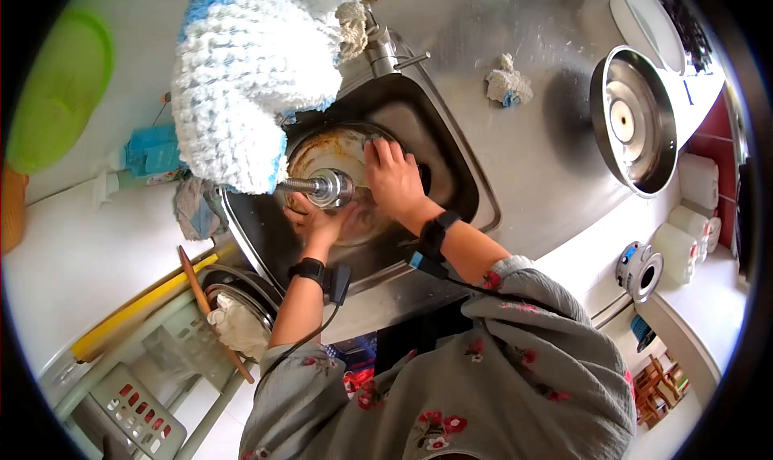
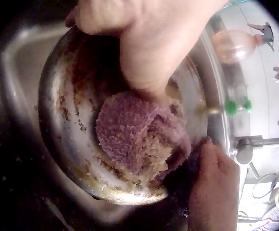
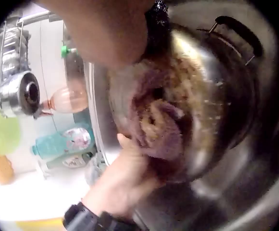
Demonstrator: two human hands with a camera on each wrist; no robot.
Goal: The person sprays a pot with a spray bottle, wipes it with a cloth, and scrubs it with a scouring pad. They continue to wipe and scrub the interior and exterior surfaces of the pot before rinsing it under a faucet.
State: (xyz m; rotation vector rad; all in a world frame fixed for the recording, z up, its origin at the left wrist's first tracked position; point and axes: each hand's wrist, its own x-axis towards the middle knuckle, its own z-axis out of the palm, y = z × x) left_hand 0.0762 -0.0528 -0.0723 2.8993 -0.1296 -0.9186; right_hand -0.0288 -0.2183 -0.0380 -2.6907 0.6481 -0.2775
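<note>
A stained metal pot (image 1: 330,147) with brown, burnt-looking marks is tilted in the sink (image 1: 455,166). My left hand (image 1: 320,228) grips its near left side, the thumb side showing in the right wrist view. A textured purple cloth (image 2: 127,134) is bunched against the stained surface beside that hand. My right hand (image 1: 394,178) bends over the pot's far right side, pinching a dark, shiny scrubber (image 3: 158,24) whose lower part is hidden. A black loop handle (image 3: 238,33) juts from the pot. The faucet head (image 1: 330,188) hangs over the pot in the head view.
A white and blue knitted thing (image 1: 250,81) hangs close to the head camera. On the right counter stand a steel pan (image 1: 636,122) and a crumpled rag (image 1: 509,83). Bottles, one a teal bottle (image 3: 62,142), line the sink's left. A dish rack (image 1: 145,412) stands lower left.
</note>
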